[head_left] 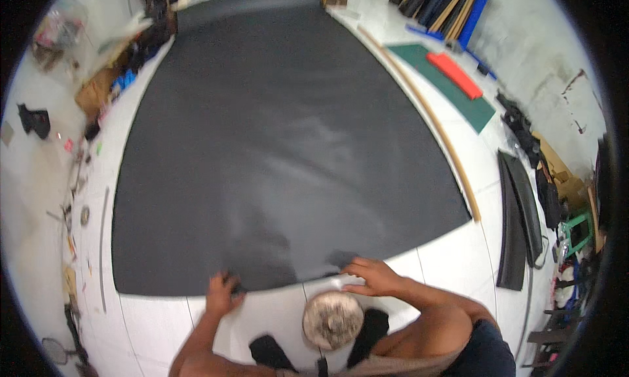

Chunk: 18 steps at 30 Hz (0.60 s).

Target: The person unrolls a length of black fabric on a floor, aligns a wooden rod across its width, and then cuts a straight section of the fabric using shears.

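A large black sheet (262,128), smooth like vinyl or leatherette, lies spread over the white tiles in front of me. At its near edge, left of centre, my left hand (225,294) has its fingers curled closed on the border, where a small dark bit sticks up. Farther right along that edge is my right hand (373,277), fingers over the border and thumb below, gripping it. Beside those fingertips the edge looks slightly lifted. Between my black-covered feet stands a round, stained, pale disc (333,319) with a knob in its middle.
Along the sheet's right side lies a long tan tube (426,108). Beyond it are a green mat (452,89) with a red roll (454,75) and folded black strips (514,220). Several rolls (445,7) lean at the back right. A thin rod (103,249) lies left.
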Motion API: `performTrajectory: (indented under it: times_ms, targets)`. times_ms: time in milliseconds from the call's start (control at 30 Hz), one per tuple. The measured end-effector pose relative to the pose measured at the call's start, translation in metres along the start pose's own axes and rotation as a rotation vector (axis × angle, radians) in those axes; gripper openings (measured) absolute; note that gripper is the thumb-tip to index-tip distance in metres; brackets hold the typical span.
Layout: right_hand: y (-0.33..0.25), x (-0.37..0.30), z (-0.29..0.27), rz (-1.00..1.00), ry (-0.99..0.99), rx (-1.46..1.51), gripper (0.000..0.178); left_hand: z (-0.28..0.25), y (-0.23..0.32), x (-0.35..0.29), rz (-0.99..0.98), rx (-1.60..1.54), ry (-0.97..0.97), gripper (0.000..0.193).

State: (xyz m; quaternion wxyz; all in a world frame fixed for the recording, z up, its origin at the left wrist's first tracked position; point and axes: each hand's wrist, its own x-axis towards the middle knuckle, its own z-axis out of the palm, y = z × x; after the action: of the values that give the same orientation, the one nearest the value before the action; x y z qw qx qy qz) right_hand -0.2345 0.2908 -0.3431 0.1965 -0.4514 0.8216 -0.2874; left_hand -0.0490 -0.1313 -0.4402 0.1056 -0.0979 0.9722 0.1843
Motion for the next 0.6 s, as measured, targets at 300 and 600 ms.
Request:
performTrajectory:
  times_ms: [300, 600]
  targets:
    - [-0.060, -0.007, 0.034, -0.439, -0.253, -0.119, 0.036, -0.019, 0.015, 0.002, 0.019, -0.056, 0.016, 0.060]
    - [-0.047, -0.002, 0.003, -0.172, 0.168, -0.051, 0.030, -0.028, 0.021, 0.017, 0.040, -0.036, -0.051, 0.072]
